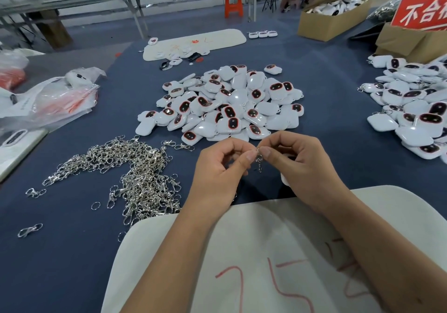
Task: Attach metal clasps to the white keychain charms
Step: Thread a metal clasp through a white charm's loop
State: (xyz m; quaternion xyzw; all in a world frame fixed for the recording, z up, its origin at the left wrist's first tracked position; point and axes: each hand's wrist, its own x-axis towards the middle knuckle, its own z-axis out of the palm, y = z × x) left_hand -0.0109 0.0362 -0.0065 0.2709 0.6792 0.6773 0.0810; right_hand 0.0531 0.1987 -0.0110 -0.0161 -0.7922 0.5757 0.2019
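Glossy plastic charms (229, 104), shiny metal clasps (135, 167), prob. cloth tabletop (72, 240)

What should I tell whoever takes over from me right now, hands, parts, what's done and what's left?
Left hand and right hand: both pinch one clasp between the fingertips, above the table. The right hand also seems to hold a white charm, mostly hidden.
Loose clasps: heap to the left.
Bare charms: pile straight ahead.
Done: charms with clasps piled at the right.
Left: finish this clasp, then work through the centre pile.
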